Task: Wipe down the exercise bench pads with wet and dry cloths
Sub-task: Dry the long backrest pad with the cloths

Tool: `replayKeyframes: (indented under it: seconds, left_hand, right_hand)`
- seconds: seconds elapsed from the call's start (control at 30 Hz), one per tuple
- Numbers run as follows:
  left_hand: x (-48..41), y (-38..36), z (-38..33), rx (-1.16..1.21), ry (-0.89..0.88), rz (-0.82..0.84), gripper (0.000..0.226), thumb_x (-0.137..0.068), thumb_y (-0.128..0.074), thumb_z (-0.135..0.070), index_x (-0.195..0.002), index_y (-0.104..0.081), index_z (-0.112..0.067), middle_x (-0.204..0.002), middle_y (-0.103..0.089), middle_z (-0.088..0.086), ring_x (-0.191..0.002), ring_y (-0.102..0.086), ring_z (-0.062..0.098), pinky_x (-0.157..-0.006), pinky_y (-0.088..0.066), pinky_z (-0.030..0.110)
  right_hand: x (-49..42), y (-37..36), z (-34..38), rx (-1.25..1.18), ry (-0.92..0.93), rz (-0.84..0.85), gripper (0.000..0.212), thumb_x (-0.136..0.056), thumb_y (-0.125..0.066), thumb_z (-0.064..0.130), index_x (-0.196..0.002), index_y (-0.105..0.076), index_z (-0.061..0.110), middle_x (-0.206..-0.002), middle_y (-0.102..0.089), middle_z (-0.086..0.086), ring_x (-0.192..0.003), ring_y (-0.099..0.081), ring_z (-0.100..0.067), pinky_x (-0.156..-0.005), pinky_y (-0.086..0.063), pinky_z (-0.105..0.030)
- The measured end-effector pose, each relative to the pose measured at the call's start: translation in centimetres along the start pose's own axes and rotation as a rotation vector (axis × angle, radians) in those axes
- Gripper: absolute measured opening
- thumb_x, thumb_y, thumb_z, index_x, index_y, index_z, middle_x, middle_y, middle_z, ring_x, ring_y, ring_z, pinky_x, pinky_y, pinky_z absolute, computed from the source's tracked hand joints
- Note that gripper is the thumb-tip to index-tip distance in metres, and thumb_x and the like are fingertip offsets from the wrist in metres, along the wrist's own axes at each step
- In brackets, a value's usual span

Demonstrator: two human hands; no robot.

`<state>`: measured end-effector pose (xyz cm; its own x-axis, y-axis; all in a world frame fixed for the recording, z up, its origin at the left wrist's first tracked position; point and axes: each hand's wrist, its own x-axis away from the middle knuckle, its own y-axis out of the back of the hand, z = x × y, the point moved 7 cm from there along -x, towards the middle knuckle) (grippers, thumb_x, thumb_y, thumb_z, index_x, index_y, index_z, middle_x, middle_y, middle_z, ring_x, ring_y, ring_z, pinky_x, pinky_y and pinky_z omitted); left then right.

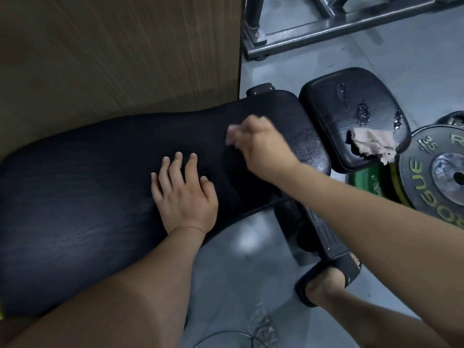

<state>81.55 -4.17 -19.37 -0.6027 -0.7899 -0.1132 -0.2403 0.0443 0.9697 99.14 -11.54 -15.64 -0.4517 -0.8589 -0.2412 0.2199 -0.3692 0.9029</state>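
Left hand (184, 194) is flat on the bench (100, 172), fingers spread. Right hand (261, 146), at its 1 o'clock, grips a cloth (232, 134). Spare cloth (374, 144) lies off at 3 o'clock.

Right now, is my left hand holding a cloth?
No, the left hand lies flat, empty, on the long bench pad; the right hand grips a cloth.

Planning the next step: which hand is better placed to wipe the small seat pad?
Probably right: the right hand grips a cloth near the seat pad; the left hand lies flat on the long pad, farther off.
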Motion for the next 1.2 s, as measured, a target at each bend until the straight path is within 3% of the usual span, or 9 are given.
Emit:
replayKeyframes:
  seconds: [0.17,0.37,0.53,0.63,0.77,0.87,0.97,1.07,1.2]
  left_hand:
    - [0.0,0.0,-0.1,0.005,0.003,0.002,0.054,-0.097,-0.039,-0.037,-0.15,-0.044,-0.025,-0.159,-0.038,0.005,-0.153,-0.022,0.027,-0.125,-0.014,0.054]
    - [0.0,0.0,0.0,-0.002,0.002,0.004,0.053,-0.098,-0.038,-0.037,-0.15,-0.044,-0.025,-0.159,-0.038,0.005,-0.153,-0.022,0.026,-0.126,-0.013,0.053]
    - [0.0,-0.1,-0.1,-0.003,0.0,0.008,0.052,-0.099,-0.037,-0.036,-0.149,-0.043,-0.026,-0.16,-0.037,0.005,-0.153,-0.021,0.026,-0.126,-0.013,0.052]
    - [0.0,0.0,-0.1,-0.007,0.006,0.009,0.052,-0.098,-0.036,-0.037,-0.149,-0.043,-0.026,-0.159,-0.038,0.004,-0.153,-0.022,0.025,-0.126,-0.013,0.052]
    - [0.0,0.0,-0.4,-0.014,0.007,0.007,0.053,-0.097,-0.033,-0.038,-0.148,-0.046,-0.026,-0.159,-0.039,0.004,-0.152,-0.022,0.024,-0.125,-0.014,0.052]
    - [-0.1,-0.1,-0.5,-0.032,0.015,0.044,0.052,-0.098,-0.035,-0.037,-0.148,-0.045,-0.025,-0.16,-0.037,0.004,-0.153,-0.021,0.025,-0.125,-0.014,0.052]
    - [-0.2,0.0,-0.8,-0.039,0.028,0.112,0.054,-0.098,-0.032,-0.037,-0.15,-0.042,-0.025,-0.162,-0.033,0.005,-0.153,-0.018,0.026,-0.125,-0.012,0.053]
    - [-0.7,0.2,-1.3,-0.1,0.049,0.206,0.051,-0.102,-0.036,-0.032,-0.152,-0.039,-0.023,-0.162,-0.028,0.006,-0.151,-0.018,0.029,-0.124,-0.009,0.055]
    - [-1.4,1.2,-4.0,-0.098,0.029,0.164,0.045,-0.1,-0.043,-0.029,-0.145,-0.044,-0.023,-0.154,-0.034,0.001,-0.146,-0.025,0.025,-0.124,-0.008,0.056]
  right_hand:
    - [4.8,0.5,3.5,-0.05,0.431,0.199,0.023,-0.1,-0.054,0.012,-0.11,-0.073,0.021,-0.105,-0.059,-0.002,-0.084,-0.05,-0.023,-0.087,-0.049,-0.032]
    - [2.7,2.4,-3.2,0.057,-0.045,-0.08,0.026,-0.091,-0.057,-0.002,-0.101,-0.074,0.015,-0.094,-0.054,-0.003,-0.077,-0.046,-0.028,-0.07,-0.05,-0.04]
    - [8.4,2.2,1.4,-0.05,0.329,0.148,0.025,-0.099,-0.055,0.005,-0.111,-0.071,0.02,-0.111,-0.059,0.002,-0.086,-0.051,-0.025,-0.087,-0.049,-0.034]
    - [6.5,4.4,-4.8,0.032,0.142,0.02,0.029,-0.1,-0.047,0.012,-0.11,-0.072,0.024,-0.103,-0.059,0.0,-0.085,-0.051,-0.028,-0.079,-0.053,-0.04]
    - [5.6,5.2,-8.3,0.067,-0.074,-0.106,0.029,-0.089,-0.053,-0.003,-0.1,-0.071,0.015,-0.094,-0.054,-0.003,-0.078,-0.045,-0.027,-0.067,-0.053,-0.041]
    - [8.8,4.1,-4.0,-0.049,0.164,0.018,0.022,-0.094,-0.057,0.004,-0.103,-0.073,0.017,-0.1,-0.056,0.001,-0.083,-0.047,-0.024,-0.073,-0.05,-0.036]
    - [11.4,4.6,-2.1,-0.084,0.381,0.102,0.026,-0.107,-0.042,0.021,-0.106,-0.068,0.024,-0.102,-0.054,0.005,-0.081,-0.043,-0.018,-0.079,-0.048,-0.032]
    - [9.1,5.5,-5.9,-0.04,0.312,-0.011,0.021,-0.106,-0.048,0.02,-0.102,-0.069,0.022,-0.095,-0.053,0.002,-0.079,-0.043,-0.02,-0.072,-0.048,-0.034]
    - [7.2,5.5,-11.1,-0.014,0.008,-0.043,0.023,-0.093,-0.054,0.007,-0.103,-0.071,0.018,-0.099,-0.055,-0.003,-0.087,-0.051,-0.029,-0.077,-0.05,-0.038]
